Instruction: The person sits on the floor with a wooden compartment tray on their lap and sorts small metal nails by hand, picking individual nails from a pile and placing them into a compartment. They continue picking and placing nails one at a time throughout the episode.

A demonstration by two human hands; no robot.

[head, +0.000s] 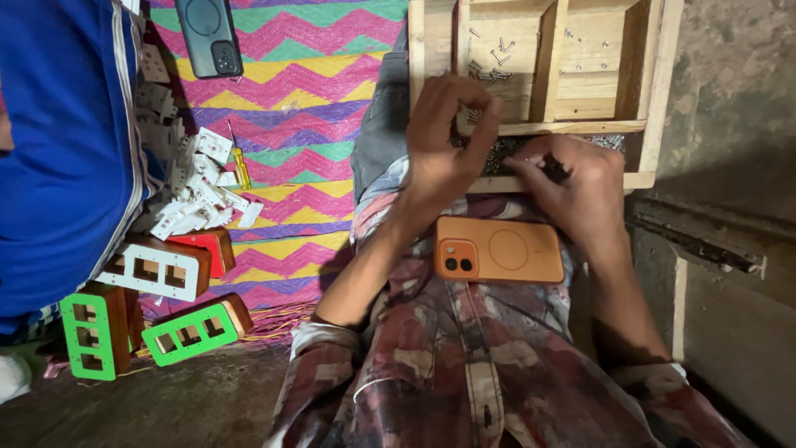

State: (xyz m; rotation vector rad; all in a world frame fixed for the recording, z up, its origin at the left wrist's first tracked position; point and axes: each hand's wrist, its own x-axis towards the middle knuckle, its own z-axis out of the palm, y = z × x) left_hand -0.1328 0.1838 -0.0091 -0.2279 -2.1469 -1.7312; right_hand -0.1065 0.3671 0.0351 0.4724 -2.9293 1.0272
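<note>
Wearing a long-sleeved shirt in a mottled print of dark red, maroon and grey-white patches. Showing a pale button placket running down the front, with a seam line curving across the chest. Sleeves rolled back to pale, bunched cuffs above the wrist on both arms, leaving forearms bare. Left hand and right hand bare, carrying no gloves, rings or watch.

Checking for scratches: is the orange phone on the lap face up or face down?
Face down: the orange phone shows its back, with camera lenses and a ring mark, no screen.
</note>
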